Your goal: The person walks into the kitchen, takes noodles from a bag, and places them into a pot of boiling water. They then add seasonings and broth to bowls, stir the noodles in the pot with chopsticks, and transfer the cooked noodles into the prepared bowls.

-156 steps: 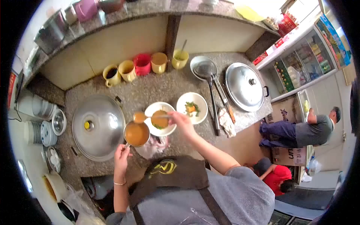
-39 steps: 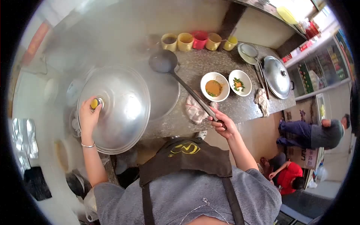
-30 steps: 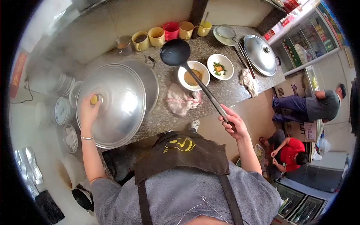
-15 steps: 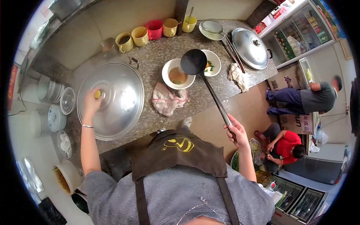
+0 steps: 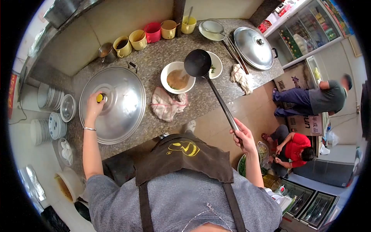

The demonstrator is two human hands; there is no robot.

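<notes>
My left hand (image 5: 95, 106) is closed on the yellow knob (image 5: 100, 97) of a large round metal lid (image 5: 119, 116), which lies at the left of the counter. In my right hand (image 5: 245, 137) is the long handle of a black ladle (image 5: 198, 63). The ladle's bowl hangs tilted above two white bowls, and a pale stream runs from its left edge into the nearer bowl (image 5: 166, 83), where brown broth (image 5: 177, 79) shows. Partly behind the ladle, the second bowl (image 5: 217, 69) holds bits of green. A crumpled cloth (image 5: 164, 104) lies by the broth bowl.
Yellow and red mugs (image 5: 153, 31) line the wall on the speckled counter (image 5: 154, 56). At the right are a lidded pan (image 5: 253, 46) and another cloth (image 5: 242, 77). Stacked plates (image 5: 58, 125) stand at the left. Two people (image 5: 295, 150) (image 5: 328, 96) are beyond the counter.
Broth in the nearer bowl has risen and spread wider, and the ladle's stream is plainer. The view has shifted slightly. My left hand stays on the lid knob.
</notes>
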